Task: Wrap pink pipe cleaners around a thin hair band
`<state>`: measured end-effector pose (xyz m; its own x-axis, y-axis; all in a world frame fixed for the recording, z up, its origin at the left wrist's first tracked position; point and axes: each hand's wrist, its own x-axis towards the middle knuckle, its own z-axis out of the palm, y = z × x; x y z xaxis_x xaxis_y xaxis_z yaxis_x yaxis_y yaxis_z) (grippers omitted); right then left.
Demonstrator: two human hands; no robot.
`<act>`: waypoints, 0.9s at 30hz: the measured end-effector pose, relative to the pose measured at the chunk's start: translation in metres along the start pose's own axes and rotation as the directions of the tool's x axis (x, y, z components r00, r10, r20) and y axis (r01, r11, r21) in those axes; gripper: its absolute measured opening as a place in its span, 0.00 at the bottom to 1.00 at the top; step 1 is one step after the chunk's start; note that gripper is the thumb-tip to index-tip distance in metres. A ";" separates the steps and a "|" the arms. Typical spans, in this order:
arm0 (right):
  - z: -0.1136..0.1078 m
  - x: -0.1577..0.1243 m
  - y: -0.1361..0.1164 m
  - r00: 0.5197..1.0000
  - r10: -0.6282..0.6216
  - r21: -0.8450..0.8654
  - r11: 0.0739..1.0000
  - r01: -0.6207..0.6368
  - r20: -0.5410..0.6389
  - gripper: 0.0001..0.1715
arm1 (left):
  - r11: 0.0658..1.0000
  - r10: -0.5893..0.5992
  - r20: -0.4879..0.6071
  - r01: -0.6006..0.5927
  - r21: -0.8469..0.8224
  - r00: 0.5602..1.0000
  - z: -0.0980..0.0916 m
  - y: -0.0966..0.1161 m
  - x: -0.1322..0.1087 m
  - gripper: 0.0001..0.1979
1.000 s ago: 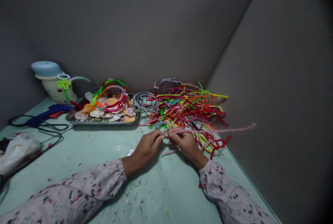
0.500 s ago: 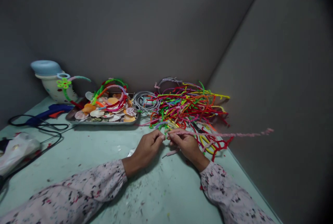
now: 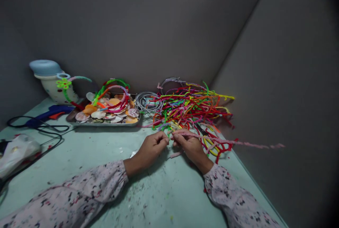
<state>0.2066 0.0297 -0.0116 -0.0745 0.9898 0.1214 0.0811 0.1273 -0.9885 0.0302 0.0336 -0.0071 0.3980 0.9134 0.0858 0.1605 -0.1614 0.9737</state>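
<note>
A long pink pipe cleaner [image 3: 246, 144] stretches to the right from my right hand [image 3: 189, 145], whose thumb and fingers pinch it near its left end. My left hand [image 3: 152, 147] is closed just beside it, fingertips a small gap away; what it pinches, if anything, is too small to make out. A short pink piece [image 3: 176, 154] shows below the right hand. Right behind both hands lies a tangled heap of coloured pipe cleaners [image 3: 190, 104].
Scissors with yellow handles [image 3: 214, 147] lie partly under red pipe cleaners. A metal tray [image 3: 103, 124] holds shells and wrapped hoops. Coiled wire [image 3: 148, 101], a blue glue gun [image 3: 45, 114] with a black cord, a lidded cup [image 3: 54, 86] and a white plastic bag [image 3: 19, 152] stand around.
The pink pipe cleaner's free end has dropped lower and swung slightly right. The gap between my fingertips has changed little; both hands stay in nearly the same place.
</note>
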 end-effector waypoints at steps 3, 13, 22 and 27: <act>0.001 0.000 0.001 1.000 0.005 0.018 1.000 -0.005 -0.005 0.15 | 0.991 -0.055 0.030 0.059 -0.118 0.998 0.000 0.003 0.001 0.09; 0.001 -0.001 -0.001 1.000 -0.003 0.010 1.000 0.003 0.021 0.14 | 0.909 -0.187 0.117 0.217 -0.357 0.975 0.001 0.009 0.000 0.11; 0.003 -0.001 -0.003 1.000 -0.007 -0.010 1.000 0.007 0.003 0.11 | 0.976 -0.049 0.038 0.056 -0.211 0.998 0.003 0.004 -0.005 0.12; 0.003 -0.001 -0.004 1.000 -0.017 -0.014 1.000 0.017 0.003 0.13 | 0.999 0.043 -0.080 -0.041 0.026 0.996 0.005 0.003 -0.007 0.10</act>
<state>0.2033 0.0283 -0.0080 -0.0785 0.9874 0.1377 0.0938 0.1448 -0.9850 0.0322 0.0245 -0.0062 0.3312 0.9325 0.1441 0.1671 -0.2083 0.9637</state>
